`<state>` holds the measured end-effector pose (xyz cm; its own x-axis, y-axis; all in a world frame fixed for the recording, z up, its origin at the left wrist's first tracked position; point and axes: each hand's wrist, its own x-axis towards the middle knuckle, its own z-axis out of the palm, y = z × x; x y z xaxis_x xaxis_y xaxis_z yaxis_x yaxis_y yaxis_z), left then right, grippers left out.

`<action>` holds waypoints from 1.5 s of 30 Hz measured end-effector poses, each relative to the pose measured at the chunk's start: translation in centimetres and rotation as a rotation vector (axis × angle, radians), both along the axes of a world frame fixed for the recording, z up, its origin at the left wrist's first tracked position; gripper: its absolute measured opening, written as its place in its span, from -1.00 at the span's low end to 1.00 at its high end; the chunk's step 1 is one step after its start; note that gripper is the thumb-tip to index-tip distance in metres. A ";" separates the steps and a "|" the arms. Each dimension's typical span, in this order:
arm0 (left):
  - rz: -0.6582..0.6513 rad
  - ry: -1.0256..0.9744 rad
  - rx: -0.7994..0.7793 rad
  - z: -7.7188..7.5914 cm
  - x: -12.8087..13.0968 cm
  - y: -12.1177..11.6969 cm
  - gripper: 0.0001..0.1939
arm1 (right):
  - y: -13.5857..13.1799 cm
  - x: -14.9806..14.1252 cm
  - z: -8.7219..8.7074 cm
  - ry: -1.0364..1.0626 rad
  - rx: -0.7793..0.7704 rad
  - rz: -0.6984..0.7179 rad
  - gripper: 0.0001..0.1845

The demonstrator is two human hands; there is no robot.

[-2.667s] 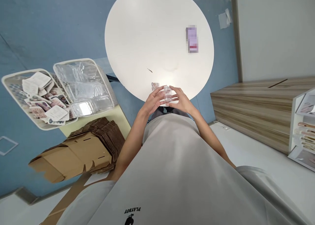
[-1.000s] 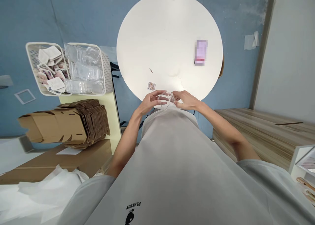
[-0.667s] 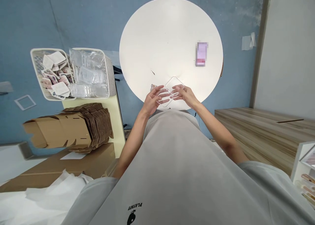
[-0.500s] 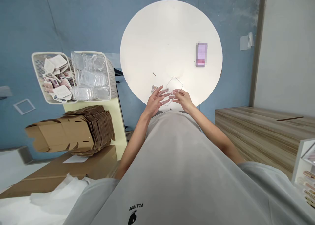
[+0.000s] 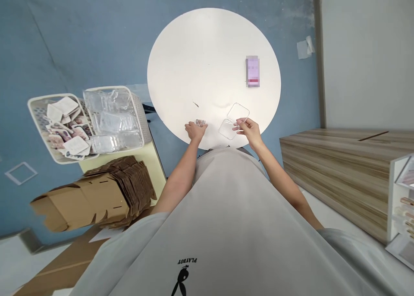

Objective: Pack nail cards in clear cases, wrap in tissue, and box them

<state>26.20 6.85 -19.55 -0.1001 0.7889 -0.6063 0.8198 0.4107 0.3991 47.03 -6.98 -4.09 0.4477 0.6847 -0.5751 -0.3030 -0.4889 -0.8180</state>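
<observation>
My right hand (image 5: 249,131) pinches a clear plastic clamshell case (image 5: 238,111) near its hinge. The case hangs unfolded, both halves spread apart above the near part of the round white table (image 5: 213,45). My left hand (image 5: 196,131) is at the table's near edge, at a small set of press-on nails (image 5: 200,122). Its fingers are spread around the near side of the set, with the thumb at the right. Whether the fingertips touch the nails cannot be made out.
A blurred-out purple box (image 5: 252,71) stands on the table's right. To the left are a basket of printed cards (image 5: 66,130), a basket of clear plastic cases (image 5: 111,117) and stacked folded cardboard boxes (image 5: 97,194). A wood-grain cabinet (image 5: 336,171) is at right.
The clear case has gone from closed to unfolded between my hands. My left hand has let go of it and moved left to the nails; my right hand keeps the case.
</observation>
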 end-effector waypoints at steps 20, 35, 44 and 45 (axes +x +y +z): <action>0.266 -0.761 -0.043 8.2 -1.0 -1.1 -0.67 | 1.8 2.4 -1.9 -0.036 0.051 0.040 -0.39; -0.081 -0.517 0.363 16.1 0.9 -5.5 -0.72 | 3.4 0.4 -1.2 0.210 0.134 0.108 -0.36; -0.054 -0.714 0.085 15.3 0.5 -4.7 -0.46 | 2.7 0.3 -0.5 0.203 0.153 0.161 -0.31; -0.059 -0.755 0.037 15.3 0.4 -4.6 -0.46 | 2.5 0.5 -0.3 0.199 0.169 0.178 -0.31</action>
<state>26.55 2.24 -4.29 0.3750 0.8011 -0.4665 0.3390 0.3498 0.8733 47.48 -4.47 -4.36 0.2020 0.8354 -0.5112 -0.3872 -0.4113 -0.8252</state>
